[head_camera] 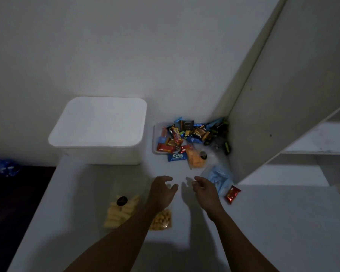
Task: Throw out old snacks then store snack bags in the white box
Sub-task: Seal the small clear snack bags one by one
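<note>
Now the left hand (pixel 162 190) and right hand (pixel 205 190) hang half open and empty over the table (pixel 263 222), so reach for the snacks (pixel 185 134) piled beside the shut white box (pixel 98 122) and pick 1 at a time.

The lidded white box (pixel 98 130) stands at the far left of the table (pixel 77 193), against the wall. In front of it the tabletop lies bare as far as a bag of yellow sticks (pixel 120 211) and a smaller bag of puffs (pixel 162 220). Just right of it, a clear tray (pixel 154 134) heaped with snack packets (pixel 186 132), an orange bag (pixel 195 160), a blue bag (pixel 220 177) and a red packet (pixel 232 193) crowd the corner below a slanted white panel (pixel 263 114).
</note>
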Action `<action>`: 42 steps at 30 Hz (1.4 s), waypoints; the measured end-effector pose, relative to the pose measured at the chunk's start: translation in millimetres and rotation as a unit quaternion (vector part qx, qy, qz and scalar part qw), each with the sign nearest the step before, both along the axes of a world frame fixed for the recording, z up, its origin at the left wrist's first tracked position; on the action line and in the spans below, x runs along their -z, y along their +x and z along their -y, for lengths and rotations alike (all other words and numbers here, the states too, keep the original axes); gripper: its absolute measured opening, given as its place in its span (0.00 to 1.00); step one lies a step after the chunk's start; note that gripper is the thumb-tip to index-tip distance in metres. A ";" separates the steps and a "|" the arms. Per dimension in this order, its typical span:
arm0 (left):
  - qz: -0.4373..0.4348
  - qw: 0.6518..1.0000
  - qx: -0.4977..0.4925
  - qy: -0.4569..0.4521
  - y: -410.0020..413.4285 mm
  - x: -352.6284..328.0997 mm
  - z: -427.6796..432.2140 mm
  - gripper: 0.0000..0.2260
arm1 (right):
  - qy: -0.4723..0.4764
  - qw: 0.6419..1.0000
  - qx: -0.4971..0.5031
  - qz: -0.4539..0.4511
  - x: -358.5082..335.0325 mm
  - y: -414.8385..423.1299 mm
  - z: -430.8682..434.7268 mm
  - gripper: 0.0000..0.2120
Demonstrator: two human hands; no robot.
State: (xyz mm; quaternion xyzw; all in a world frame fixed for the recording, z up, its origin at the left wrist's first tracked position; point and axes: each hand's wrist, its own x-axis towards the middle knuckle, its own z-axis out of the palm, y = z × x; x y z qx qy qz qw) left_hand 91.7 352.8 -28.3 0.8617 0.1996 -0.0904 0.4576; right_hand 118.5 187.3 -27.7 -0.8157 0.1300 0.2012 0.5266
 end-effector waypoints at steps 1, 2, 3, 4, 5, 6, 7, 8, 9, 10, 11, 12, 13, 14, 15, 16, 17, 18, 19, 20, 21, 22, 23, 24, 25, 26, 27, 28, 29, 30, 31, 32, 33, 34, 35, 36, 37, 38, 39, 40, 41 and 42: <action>-0.005 1.000 0.001 0.001 7.8 2.4 9.0 0.17 | -0.002 1.000 0.002 0.001 1.5 10.2 8.7 0.16; -0.013 1.000 0.000 -0.001 15.2 4.1 17.2 0.17 | -0.005 1.000 0.006 -0.002 0.9 20.8 16.7 0.15; -0.017 1.000 -0.001 -0.004 23.0 8.2 24.5 0.17 | -0.006 1.000 0.010 0.000 2.5 31.7 24.4 0.14; -0.023 1.000 -0.003 -0.003 30.6 10.3 30.9 0.18 | -0.013 1.000 0.010 0.003 2.7 42.8 31.3 0.13; -0.021 1.000 -0.009 0.000 38.4 11.8 36.7 0.18 | -0.017 1.000 0.011 0.011 3.7 54.2 37.4 0.12; -0.021 1.000 -0.019 0.002 46.8 13.5 41.6 0.17 | -0.020 1.000 0.018 0.016 2.9 65.1 42.7 0.11; -0.016 0.999 -0.030 0.005 55.3 14.5 46.5 0.17 | -0.018 0.999 0.029 0.019 4.5 76.2 47.9 0.11; -0.014 0.999 -0.036 0.010 63.7 14.7 50.9 0.17 | -0.019 0.999 0.038 0.018 3.5 86.2 52.7 0.12; -0.007 0.999 -0.036 0.018 72.2 16.1 54.6 0.16 | -0.019 0.999 0.043 0.018 3.5 96.5 57.2 0.12; -0.004 0.999 -0.032 0.025 80.2 15.5 58.3 0.15 | -0.024 0.999 0.044 0.014 3.8 106.2 60.9 0.11; 0.000 0.999 -0.028 0.028 88.6 16.3 61.8 0.14 | -0.025 0.999 0.043 0.016 6.2 115.3 64.5 0.11; -0.002 0.999 -0.024 0.028 97.4 17.4 64.5 0.14 | -0.028 0.999 0.038 0.017 7.0 124.3 67.1 0.10; -0.007 0.999 -0.018 0.028 107.1 20.7 66.5 0.15 | -0.031 0.999 0.030 0.021 9.7 132.8 69.1 0.10; -0.021 0.999 -0.009 0.028 116.7 23.0 68.6 0.15 | -0.040 0.999 0.016 0.022 11.7 140.2 70.3 0.11; -0.035 0.999 0.000 0.034 126.9 25.9 71.1 0.15 | -0.050 0.999 -0.002 0.020 14.9 147.0 70.8 0.11; -0.055 0.998 0.004 0.039 137.0 29.4 74.1 0.14 | -0.054 0.998 -0.020 0.016 16.4 153.5 70.2 0.12; -0.069 0.997 -0.002 0.043 145.8 31.9 77.0 0.13 | -0.051 0.998 -0.033 0.013 20.9 160.1 69.4 0.13; -0.079 0.996 -0.023 0.040 153.5 36.0 79.4 0.13 | -0.047 0.998 -0.045 0.010 24.8 166.0 68.4 0.14; -0.089 0.994 -0.052 0.031 160.1 40.2 81.2 0.14 | -0.044 0.998 -0.053 0.008 29.6 171.6 67.4 0.14; -0.097 0.992 -0.084 0.020 165.7 42.8 83.1 0.14 | -0.042 0.997 -0.058 0.000 33.7 175.4 66.5 0.15; -0.107 0.988 -0.109 0.008 170.2 47.5 84.1 0.14 | -0.037 0.997 -0.060 -0.010 37.9 178.6 65.7 0.15; -0.112 0.985 -0.132 -0.010 174.6 49.1 84.8 0.13 | -0.033 0.997 -0.060 -0.020 40.7 181.3 64.7 0.16; -0.115 0.980 -0.157 -0.034 178.6 49.8 85.4 0.13 | -0.028 0.997 -0.059 -0.033 43.3 183.2 63.5 0.16; -0.112 0.975 -0.180 -0.064 181.9 49.4 86.3 0.13 | -0.025 0.997 -0.061 -0.044 45.4 184.0 62.3 0.15; -0.106 0.970 -0.198 -0.097 184.1 47.1 87.5 0.13 | -0.022 0.996 -0.063 -0.054 47.1 183.7 61.4 0.15; -0.101 0.962 -0.213 -0.134 185.8 43.9 89.4 0.12 | -0.018 0.996 -0.064 -0.059 48.2 183.4 61.1 0.14; -0.100 0.953 -0.226 -0.173 187.1 40.4 91.3 0.10 | -0.013 0.996 -0.060 -0.061 50.5 182.9 61.3 0.12; -0.100 0.944 -0.236 -0.207 188.0 36.8 93.6 0.08 | -0.012 0.996 -0.058 -0.062 51.5 182.1 61.9 0.11; -0.099 0.938 -0.237 -0.231 188.5 33.0 95.7 0.06 | -0.005 0.997 -0.051 -0.065 49.8 180.8 61.6 0.10; -0.091 0.939 -0.230 -0.239 189.5 29.4 97.8 0.04 | -0.003 0.997 -0.045 -0.061 48.1 180.0 61.9 0.12; -0.072 0.945 -0.218 -0.234 190.0 25.3 99.4 0.04 | 0.000 0.998 -0.030 -0.052 45.2 179.8 61.6 0.15; -0.047 0.952 -0.204 -0.225 190.2 20.0 100.7 0.06 | -0.003 0.999 -0.017 -0.035 40.7 179.6 60.8 0.15; -0.025 0.956 -0.197 -0.215 189.8 14.9 101.4 0.07 | -0.007 1.000 -0.005 -0.017 36.0 179.3 60.3 0.13; -0.002 0.960 -0.192 -0.206 189.1 9.2 101.3 0.08 | -0.020 1.000 -0.001 0.008 32.3 178.6 59.8 0.09; 0.021 0.962 -0.186 -0.197 188.3 2.7 100.6 0.08 | -0.031 0.999 -0.003 0.030 27.4 177.7 58.9 0.08; 0.043 0.965 -0.179 -0.186 187.3 -4.4 99.4 0.07 | -0.036 0.998 -0.002 0.046 21.4 176.3 57.5 0.09; 0.063 0.967 -0.171 -0.178 186.4 -12.9 97.8 0.07 | -0.027 0.998 0.001 0.048 14.8 174.4 55.7 0.10; 0.082 0.967 -0.163 -0.178 185.4 -20.7 95.8 0.06 | -0.019 0.998 0.004 0.056 8.9 172.3 53.5 0.11; 0.095 0.966 -0.155 -0.183 184.1 -28.5 93.2 0.06 | -0.012 0.998 0.005 0.067 3.7 169.9 51.0 0.10; 0.107 0.964 -0.148 -0.191 182.1 -37.9 90.7 0.06 | -0.009 0.996 0.001 0.085 -2.3 166.6 48.6 0.10; 0.115 0.963 -0.143 -0.198 179.1 -45.3 87.7 0.06 | -0.007 0.995 -0.003 0.096 -8.2 163.0 45.6 0.10; 0.129 0.962 -0.137 -0.200 175.5 -51.9 84.0 0.07 | -0.004 0.994 -0.006 0.110 -14.5 158.8 42.3 0.10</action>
